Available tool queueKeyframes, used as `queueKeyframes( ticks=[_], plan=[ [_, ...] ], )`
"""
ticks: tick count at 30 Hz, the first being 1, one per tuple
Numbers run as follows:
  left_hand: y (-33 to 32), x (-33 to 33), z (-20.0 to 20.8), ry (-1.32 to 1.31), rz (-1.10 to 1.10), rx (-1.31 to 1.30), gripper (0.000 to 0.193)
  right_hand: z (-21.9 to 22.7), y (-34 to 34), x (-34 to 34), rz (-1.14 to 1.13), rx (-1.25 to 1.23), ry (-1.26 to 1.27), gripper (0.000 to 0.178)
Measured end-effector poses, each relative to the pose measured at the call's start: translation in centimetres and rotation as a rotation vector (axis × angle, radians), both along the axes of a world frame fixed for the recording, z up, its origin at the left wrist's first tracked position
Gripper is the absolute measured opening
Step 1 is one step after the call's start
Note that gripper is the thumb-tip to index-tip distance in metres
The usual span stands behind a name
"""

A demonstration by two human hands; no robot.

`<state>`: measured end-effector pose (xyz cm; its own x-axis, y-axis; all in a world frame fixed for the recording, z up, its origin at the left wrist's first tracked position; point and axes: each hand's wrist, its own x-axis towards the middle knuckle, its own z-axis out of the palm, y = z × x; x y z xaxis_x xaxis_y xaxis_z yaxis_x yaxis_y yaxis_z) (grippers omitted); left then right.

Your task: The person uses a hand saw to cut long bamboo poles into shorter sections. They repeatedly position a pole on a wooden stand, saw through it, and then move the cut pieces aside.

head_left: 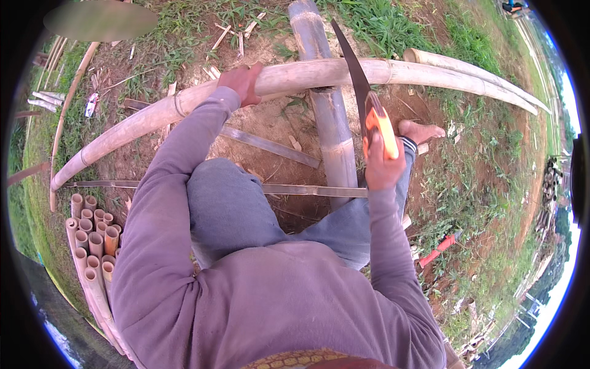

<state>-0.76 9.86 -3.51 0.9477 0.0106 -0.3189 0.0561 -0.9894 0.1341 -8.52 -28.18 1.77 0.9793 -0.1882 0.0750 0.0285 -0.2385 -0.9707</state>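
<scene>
A long pale bamboo pole [144, 120] runs across in front of me, resting over a thicker grey bamboo log [335, 132] that points away from me. My left hand [244, 84] is wrapped over the pole, left of where the two cross. In my right hand [385, 165] is a hand saw [358, 77] with an orange handle, fingers closed round the grip. Its dark blade slants up and away, passing over the pole just right of the crossing. Whether the teeth touch the pole I cannot tell.
Cut bamboo tubes [95, 240] stand bundled at the left. Bamboo strips [270, 146] lie on the soil between my legs and the pole. My bare foot [421, 131] is right of the saw. A red-handled tool [439, 250] lies in the grass at the right.
</scene>
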Motion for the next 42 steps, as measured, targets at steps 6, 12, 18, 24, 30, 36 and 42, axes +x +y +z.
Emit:
queueKeyframes(
  ticks=[6,12,18,24,30,36,42],
  plan=[
    [0.2,0.1,-0.8,-0.028,-0.022,-0.046,0.083,0.0,-5.1,-12.0,-0.016,0.065,-0.06,0.019],
    [-0.2,1.0,0.1,0.017,-0.034,-0.071,0.09,-3.5,2.4,9.0,-0.014,-0.117,-0.148,0.02],
    [0.7,0.3,-0.2,0.035,-0.03,-0.052,0.083,-3.4,-5.8,-10.0,0.015,-0.025,-0.051,0.021],
    [0.8,1.7,0.0,0.078,-0.076,-0.092,0.083,-4.7,-3.5,-3.8,0.01,-0.216,-0.16,0.02],
    [1.1,1.7,0.9,0.138,-0.056,-0.115,0.086,-4.0,0.4,3.6,0.033,-0.096,-0.094,0.02],
    [1.7,2.7,-0.6,0.153,-0.057,-0.146,0.098,-1.7,-6.1,-14.7,0.003,0.182,-0.034,0.023],
    [1.7,3.7,-0.3,0.143,-0.093,-0.246,0.093,-2.9,1.9,6.3,0.027,0.008,-0.072,0.024]
  ],
)
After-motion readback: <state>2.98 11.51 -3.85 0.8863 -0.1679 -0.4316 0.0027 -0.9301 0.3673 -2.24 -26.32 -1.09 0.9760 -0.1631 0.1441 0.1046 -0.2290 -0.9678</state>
